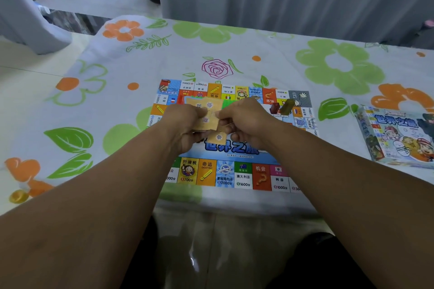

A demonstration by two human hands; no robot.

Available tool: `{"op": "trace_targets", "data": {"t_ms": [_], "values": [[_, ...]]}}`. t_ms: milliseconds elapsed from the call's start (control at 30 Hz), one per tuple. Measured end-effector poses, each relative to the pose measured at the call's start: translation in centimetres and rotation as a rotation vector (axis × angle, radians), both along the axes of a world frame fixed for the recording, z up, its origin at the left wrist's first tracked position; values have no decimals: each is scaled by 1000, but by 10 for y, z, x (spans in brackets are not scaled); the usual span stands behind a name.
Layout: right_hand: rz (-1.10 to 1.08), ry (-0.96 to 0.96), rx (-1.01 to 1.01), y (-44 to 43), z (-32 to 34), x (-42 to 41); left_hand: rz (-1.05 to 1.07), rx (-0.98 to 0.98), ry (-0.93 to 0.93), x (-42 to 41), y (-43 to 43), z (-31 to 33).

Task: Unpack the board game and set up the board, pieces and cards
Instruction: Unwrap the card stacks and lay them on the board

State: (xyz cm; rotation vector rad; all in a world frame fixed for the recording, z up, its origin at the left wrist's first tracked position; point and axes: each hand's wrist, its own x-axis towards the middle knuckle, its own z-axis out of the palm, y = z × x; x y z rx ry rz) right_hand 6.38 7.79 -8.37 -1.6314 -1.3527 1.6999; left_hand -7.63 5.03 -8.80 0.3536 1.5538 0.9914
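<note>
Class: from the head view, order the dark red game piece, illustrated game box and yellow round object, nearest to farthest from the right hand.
1. Dark red game piece, on the board beside the right hand holding tan cards.
2. Illustrated game box, far right.
3. Yellow round object, far left.

Single head-worn wide-angle view looks forward and down from the near side of the worktop (pixel 141 65) onto the board (pixel 243 176), close below

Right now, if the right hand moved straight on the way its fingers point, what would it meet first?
The right hand points left across the tan cards it pinches, so it would probably meet the left hand first; depth is hard to judge.
</note>
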Motion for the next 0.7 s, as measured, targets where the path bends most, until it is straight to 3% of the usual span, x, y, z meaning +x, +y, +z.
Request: {"op": "trace_targets", "data": {"t_ms": [133, 267, 567, 700], "values": [[-43, -53, -41, 9, -1, 12, 60, 13, 56, -5, 1, 1], [61, -192, -96, 8, -7, 16, 43, 9, 43, -9, -1, 1], [76, -303, -34, 6, -15, 14, 35, 14, -59, -4, -5, 8], [65, -334, 3, 6, -12, 14, 28, 1, -23, -5, -4, 9]]}}
